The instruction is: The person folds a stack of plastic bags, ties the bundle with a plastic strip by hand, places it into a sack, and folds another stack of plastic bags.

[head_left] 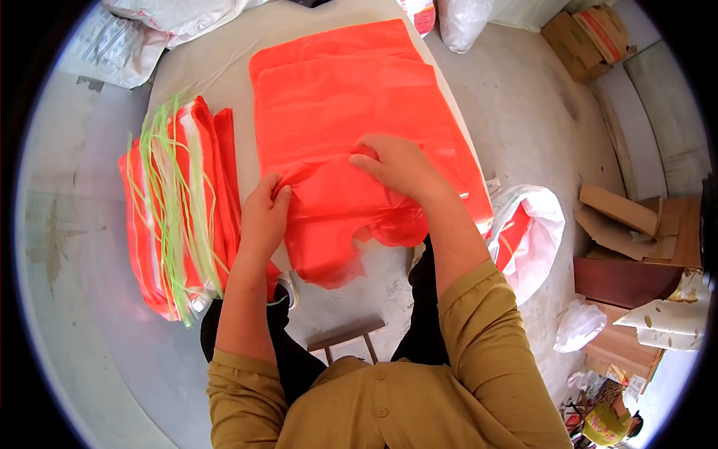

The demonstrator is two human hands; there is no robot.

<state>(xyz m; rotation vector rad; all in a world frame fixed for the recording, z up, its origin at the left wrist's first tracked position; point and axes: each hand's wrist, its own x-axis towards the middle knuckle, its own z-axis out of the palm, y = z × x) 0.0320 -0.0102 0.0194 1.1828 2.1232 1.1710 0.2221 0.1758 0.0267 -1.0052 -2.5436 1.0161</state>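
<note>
A red plastic bag (333, 206) hangs over the near edge of the table, its lower end loose and crumpled with a cut-out gap. My left hand (263, 217) pinches its left side between thumb and fingers. Farther right, my right hand (395, 166) is closed on a bunched fold of the same bag. Beneath and beyond both hands lies a flat stack of red plastic bags (344, 97). Left of my left hand is a folded pile of red bags (224, 165) with thin green plastic strips (168, 202) draped across it.
The cloth-covered table (209, 71) bears the stack. White sacks (120, 45) stand at the far left. On the right are an open white sack (542, 239) with red material inside, cardboard boxes (636, 224) and a clear plastic bag (580, 326). Another person (607, 423) is at the lower right.
</note>
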